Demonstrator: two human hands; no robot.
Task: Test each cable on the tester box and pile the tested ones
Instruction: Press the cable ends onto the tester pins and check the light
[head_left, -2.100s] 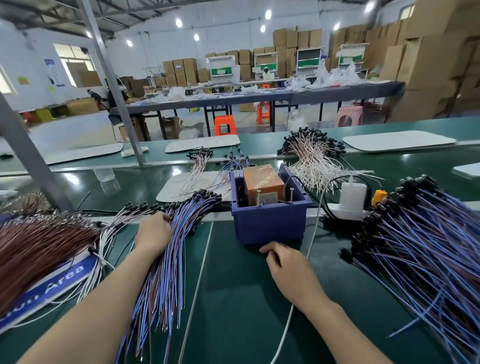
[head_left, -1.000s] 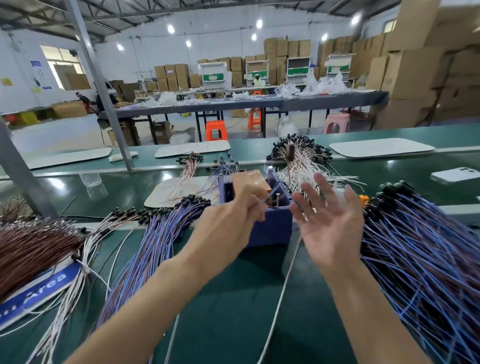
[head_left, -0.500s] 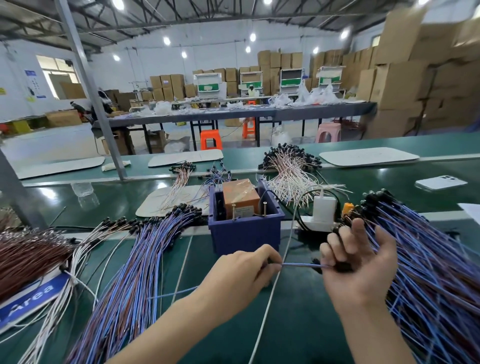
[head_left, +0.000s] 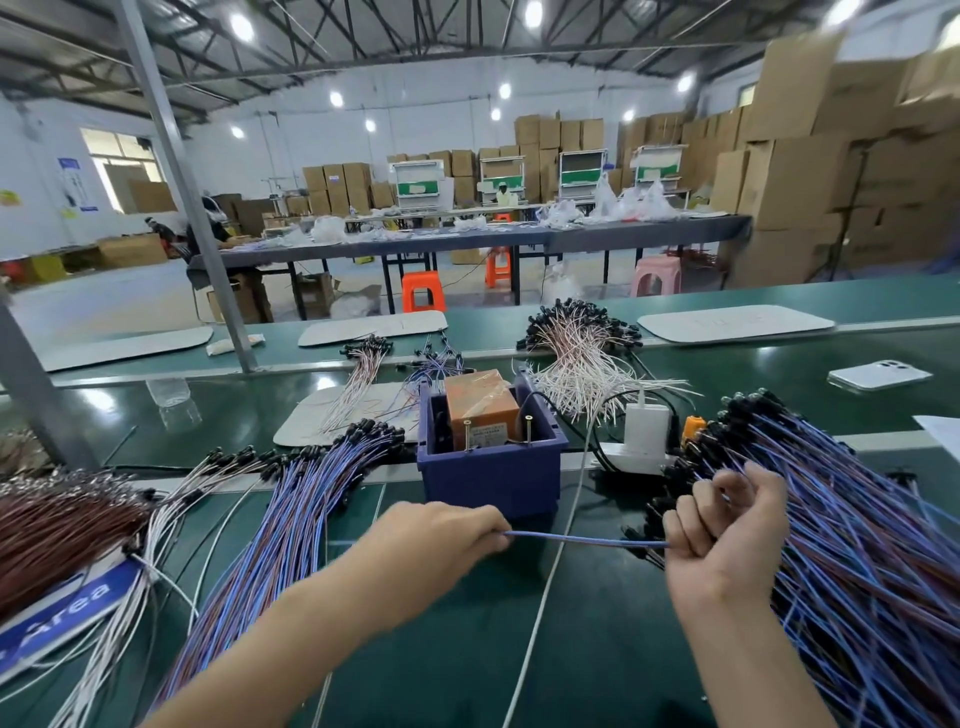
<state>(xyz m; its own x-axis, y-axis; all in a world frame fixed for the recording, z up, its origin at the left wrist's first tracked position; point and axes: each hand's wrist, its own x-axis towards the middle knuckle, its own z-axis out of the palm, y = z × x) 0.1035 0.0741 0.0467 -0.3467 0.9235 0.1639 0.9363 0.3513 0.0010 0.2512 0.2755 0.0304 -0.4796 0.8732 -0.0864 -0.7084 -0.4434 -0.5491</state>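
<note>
The blue cable (head_left: 587, 541) is pinched by curled fingers (head_left: 688, 522) of left hand (head_left: 436, 540) and right hand (head_left: 727, 535). Judged light and limp, it is best gripped near its ends.

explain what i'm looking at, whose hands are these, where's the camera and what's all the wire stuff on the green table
There is no machine here: these are a person's two bare hands, filmed by one wide-angle camera worn on the head, looking forward and down. The left hand and the right hand both grip one blue cable, stretched between them in front of the tester box, a blue bin with an orange unit inside. On the green table lie a left pile of blue cables, a larger right pile, brown wires at the far left and white wires behind the box.
</note>
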